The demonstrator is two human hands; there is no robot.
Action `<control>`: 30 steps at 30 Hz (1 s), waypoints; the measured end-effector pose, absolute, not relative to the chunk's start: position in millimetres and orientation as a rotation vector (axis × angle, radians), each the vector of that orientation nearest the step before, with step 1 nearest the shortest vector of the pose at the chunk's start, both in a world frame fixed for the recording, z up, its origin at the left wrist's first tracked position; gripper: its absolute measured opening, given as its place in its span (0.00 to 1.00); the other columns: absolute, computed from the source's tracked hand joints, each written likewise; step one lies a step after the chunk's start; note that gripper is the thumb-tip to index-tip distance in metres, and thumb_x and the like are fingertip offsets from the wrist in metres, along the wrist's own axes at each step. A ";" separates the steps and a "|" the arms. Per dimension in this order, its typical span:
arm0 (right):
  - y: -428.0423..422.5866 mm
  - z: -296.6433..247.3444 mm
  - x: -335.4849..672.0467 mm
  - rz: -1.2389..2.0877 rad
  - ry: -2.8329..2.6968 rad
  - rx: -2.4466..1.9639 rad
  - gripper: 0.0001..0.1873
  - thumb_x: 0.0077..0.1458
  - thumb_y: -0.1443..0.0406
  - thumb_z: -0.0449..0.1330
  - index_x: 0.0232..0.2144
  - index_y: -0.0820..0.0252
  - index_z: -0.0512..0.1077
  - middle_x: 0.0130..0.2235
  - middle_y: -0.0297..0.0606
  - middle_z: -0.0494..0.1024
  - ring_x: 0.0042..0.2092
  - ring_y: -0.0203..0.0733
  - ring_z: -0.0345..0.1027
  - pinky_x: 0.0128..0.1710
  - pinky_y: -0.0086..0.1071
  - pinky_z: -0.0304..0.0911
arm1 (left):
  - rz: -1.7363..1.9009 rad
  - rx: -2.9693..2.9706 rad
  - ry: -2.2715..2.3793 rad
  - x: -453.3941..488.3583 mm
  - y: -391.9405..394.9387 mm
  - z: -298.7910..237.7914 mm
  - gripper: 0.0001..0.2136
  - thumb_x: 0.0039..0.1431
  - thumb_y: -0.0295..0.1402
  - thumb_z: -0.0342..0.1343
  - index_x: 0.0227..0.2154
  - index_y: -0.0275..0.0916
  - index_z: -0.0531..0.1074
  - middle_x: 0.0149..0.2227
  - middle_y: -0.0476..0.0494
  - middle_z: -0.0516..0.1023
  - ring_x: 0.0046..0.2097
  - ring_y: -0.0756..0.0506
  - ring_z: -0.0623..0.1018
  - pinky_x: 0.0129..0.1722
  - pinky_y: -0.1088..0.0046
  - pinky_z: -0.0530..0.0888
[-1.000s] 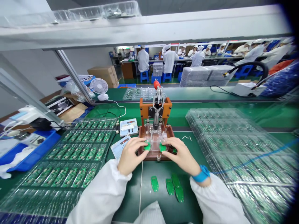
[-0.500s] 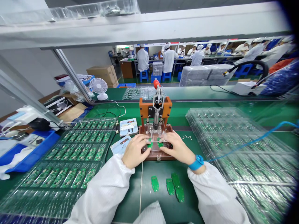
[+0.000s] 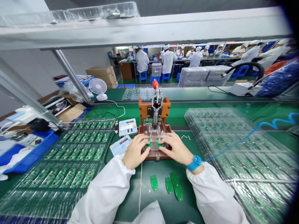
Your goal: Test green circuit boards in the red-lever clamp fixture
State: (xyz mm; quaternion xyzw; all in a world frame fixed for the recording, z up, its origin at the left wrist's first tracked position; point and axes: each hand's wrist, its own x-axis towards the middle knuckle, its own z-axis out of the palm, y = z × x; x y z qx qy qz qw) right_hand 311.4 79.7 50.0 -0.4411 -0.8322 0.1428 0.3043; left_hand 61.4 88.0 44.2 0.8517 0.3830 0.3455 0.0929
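My left hand (image 3: 135,152) and my right hand (image 3: 175,147) rest on the clear plate of an orange-framed toggle press jig (image 3: 154,113). Under the left fingertips lies one green circuit board (image 3: 149,143), and under the right fingertips lies another (image 3: 159,144). My fingers hide most of both boards. Several loose green circuit boards (image 3: 169,185) lie on the green mat just below the jig. A blue wrist strap (image 3: 193,163) circles my right wrist, with a blue coiled cord running off to the right.
Clear trays of circuit boards (image 3: 77,155) lie to the left, and a tall stack (image 3: 233,146) stands to the right. A small white-faced tester box (image 3: 128,127) and a printed card (image 3: 120,146) sit left of the jig. Co-workers in white sit beyond the bench.
Both hands have moved in and down onto the jig's plate, with the boards now lower and closer together. The view has shifted slightly.
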 end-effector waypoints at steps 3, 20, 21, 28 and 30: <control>74.5 47.0 308.8 0.382 -2.152 -1.155 0.08 0.62 0.62 0.65 0.44 0.54 0.77 0.53 0.39 0.80 0.60 0.54 0.66 0.67 0.63 0.51 | 1.038 2.530 1.135 60.7 86.3 39.1 0.06 0.66 0.29 0.54 0.42 0.38 0.75 0.54 0.38 0.77 0.63 0.36 0.70 0.61 0.49 0.71; 195.2 199.7 299.2 0.350 -1.491 -1.078 0.24 0.66 0.48 0.56 0.53 0.59 0.71 0.52 0.48 0.80 0.59 0.54 0.70 0.65 0.53 0.58 | 0.905 2.814 0.640 82.9 23.4 13.9 0.19 0.62 0.28 0.53 0.56 0.38 0.70 0.61 0.34 0.73 0.66 0.35 0.69 0.65 0.49 0.69; 207.4 212.6 294.4 0.410 -1.518 -1.084 0.27 0.67 0.45 0.54 0.50 0.61 0.73 0.45 0.48 0.82 0.53 0.54 0.74 0.62 0.54 0.62 | 0.860 2.813 0.658 82.5 23.8 12.7 0.20 0.61 0.28 0.54 0.57 0.38 0.70 0.63 0.34 0.72 0.68 0.35 0.67 0.66 0.48 0.68; 192.7 271.4 265.4 0.587 -1.671 -0.931 0.31 0.68 0.42 0.53 0.45 0.63 0.79 0.33 0.38 0.80 0.35 0.42 0.75 0.40 0.38 0.74 | 0.757 2.795 0.685 80.8 25.1 12.7 0.18 0.61 0.28 0.54 0.54 0.40 0.72 0.64 0.36 0.70 0.69 0.34 0.66 0.66 0.45 0.68; 155.2 271.8 259.3 0.471 -1.668 -0.829 0.24 0.71 0.47 0.53 0.50 0.59 0.78 0.39 0.36 0.80 0.42 0.41 0.75 0.47 0.39 0.74 | 0.750 2.788 0.689 81.4 25.1 11.1 0.17 0.62 0.28 0.54 0.54 0.40 0.72 0.64 0.37 0.70 0.69 0.35 0.65 0.67 0.45 0.67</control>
